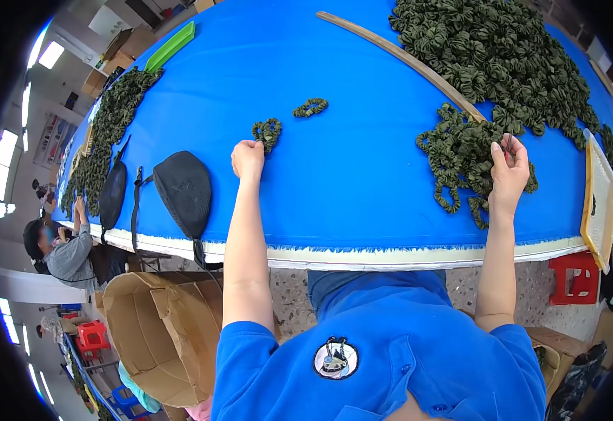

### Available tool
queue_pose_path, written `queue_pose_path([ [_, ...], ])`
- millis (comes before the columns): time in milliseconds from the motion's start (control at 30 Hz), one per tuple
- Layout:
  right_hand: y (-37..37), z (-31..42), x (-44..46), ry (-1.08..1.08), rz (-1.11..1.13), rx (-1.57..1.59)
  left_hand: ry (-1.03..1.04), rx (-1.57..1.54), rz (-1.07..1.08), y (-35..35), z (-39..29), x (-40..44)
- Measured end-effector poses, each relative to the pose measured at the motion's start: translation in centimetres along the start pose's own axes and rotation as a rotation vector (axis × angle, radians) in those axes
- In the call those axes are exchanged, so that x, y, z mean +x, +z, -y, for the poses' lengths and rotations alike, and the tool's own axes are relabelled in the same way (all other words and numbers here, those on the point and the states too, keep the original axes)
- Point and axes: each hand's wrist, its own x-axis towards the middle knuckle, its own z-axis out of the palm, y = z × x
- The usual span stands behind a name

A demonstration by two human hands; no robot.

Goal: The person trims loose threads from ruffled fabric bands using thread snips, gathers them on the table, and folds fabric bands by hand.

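My left hand (249, 158) is closed in a pinch on the edge of a dark green scrunchie (270, 133), held over the blue cloth. Another scrunchie (310, 107) lies by itself just beyond it. At the right, my right hand (508, 172) is closed around a slim dark tool with a bit of red (508, 149); its exact kind is too small to make out. That hand is over the near side of a loose heap of scrunchies (454, 151), several of them trailing toward the table edge.
A wooden strip (404, 56) borders a large scrunchie pile (489, 56). Black bags (182, 186) and a white framed board (599, 200) sit near the front edge. A green tray (171, 46) is at far left; a co-worker (71, 252) sits there. A cardboard box (155, 330) stands below.
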Motion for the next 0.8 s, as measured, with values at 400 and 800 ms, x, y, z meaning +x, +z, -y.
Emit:
queue_pose_path([
  [400,4.1,6.4,-6.2,-0.029,0.404,0.267,0.380,-0.907,0.185,-4.6,-7.8,-15.3],
  [800,5.3,9.9,-8.3,0.127,0.719,0.458,0.350,-1.503,0.677,-6.3,-11.6,-21.8],
])
